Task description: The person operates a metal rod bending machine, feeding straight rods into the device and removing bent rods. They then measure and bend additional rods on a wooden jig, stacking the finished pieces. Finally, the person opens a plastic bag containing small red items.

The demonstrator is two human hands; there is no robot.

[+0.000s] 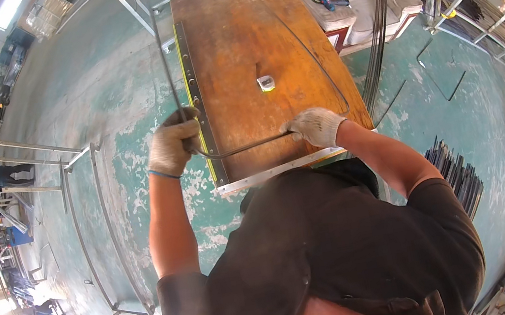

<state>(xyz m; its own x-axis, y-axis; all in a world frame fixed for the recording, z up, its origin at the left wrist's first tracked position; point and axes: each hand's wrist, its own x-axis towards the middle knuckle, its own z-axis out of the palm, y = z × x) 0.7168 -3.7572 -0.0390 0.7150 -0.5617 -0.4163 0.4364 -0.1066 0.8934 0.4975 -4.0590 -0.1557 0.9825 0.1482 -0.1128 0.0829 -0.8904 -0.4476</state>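
A long, thin metal rod (244, 150), bent into a wide U, lies partly over a worn wooden table (225, 35). My left hand (172, 145), in a pale work glove, is closed around the rod just above its left bend, by the table's left edge. The glove on my right hand (317, 126) is pale too; its fingers pinch the rod's near cross part close to the right bend. From there the right leg runs away over the tabletop, while the left leg rises past the far edge. A tape measure (265, 83) rests mid-table.
A dark strip with holes (185, 55) lines the table's left edge. Beyond the right side hangs a bundle of rods (379, 29), near cushioned seats (368, 8) bearing a blue power tool (330, 1). Bent rods (437, 83) and a rod pile (459, 176) occupy the floor; a metal frame (104, 209) stands left.
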